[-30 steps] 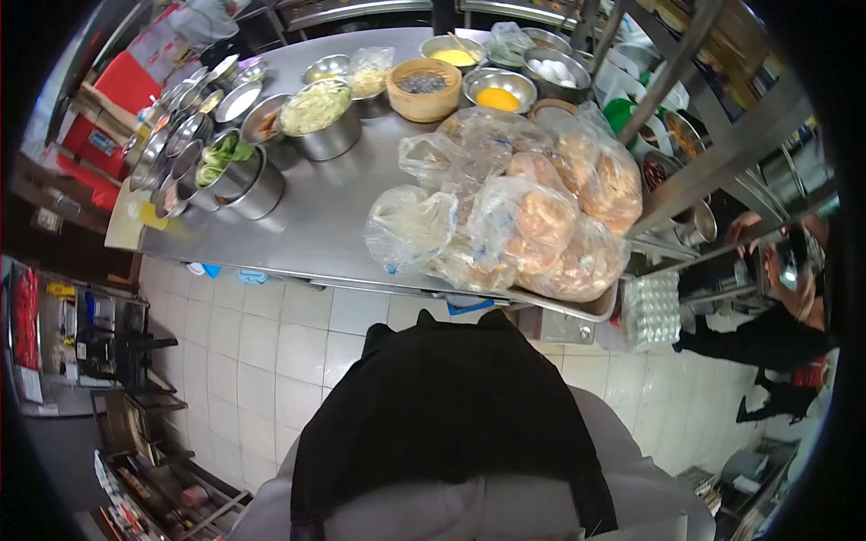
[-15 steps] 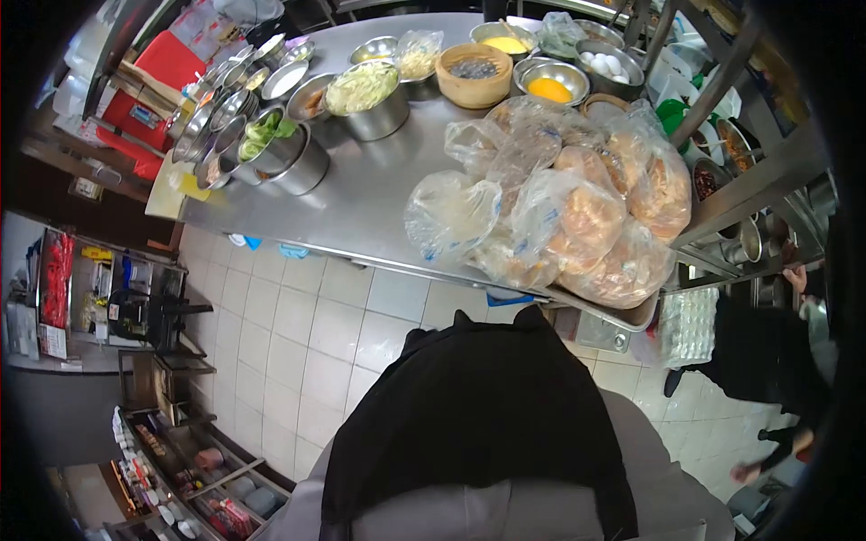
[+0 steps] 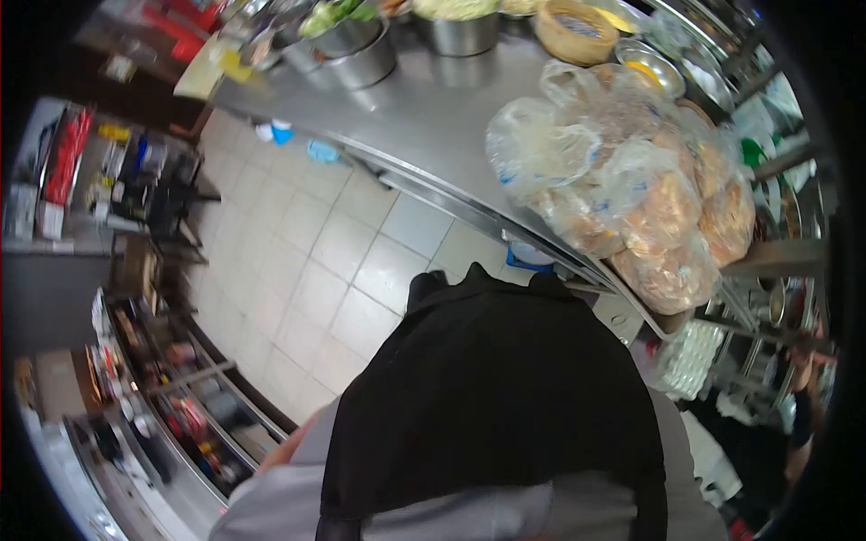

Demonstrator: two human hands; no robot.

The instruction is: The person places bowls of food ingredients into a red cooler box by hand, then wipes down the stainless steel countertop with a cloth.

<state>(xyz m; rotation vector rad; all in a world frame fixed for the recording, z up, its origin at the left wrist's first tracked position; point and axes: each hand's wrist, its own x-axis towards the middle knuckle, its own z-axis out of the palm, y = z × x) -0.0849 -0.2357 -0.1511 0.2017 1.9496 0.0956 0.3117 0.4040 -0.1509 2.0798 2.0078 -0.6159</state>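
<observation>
At the left edge of my clothing, a small strip of my left hand or forearm shows, its fingers hidden. It touches nothing that I can make out. My right hand is out of view. A black apron hangs down my front over grey clothing. Ahead stands a steel table. On its right end several clear plastic bags filled with pale orange-pink food are heaped over a tray. Steel pots sit along the back, one with shredded pale vegetable and one with green leaves.
A round wooden container and a bowl with yellow contents stand behind the bags. Shelving lines the lower left, beyond the tiled floor. At the right, a person in black is near stacked egg trays.
My view has turned and tilted downward, so the table and bags sit higher and further right, at a slant. A strip of my left hand or forearm has appeared at the left.
</observation>
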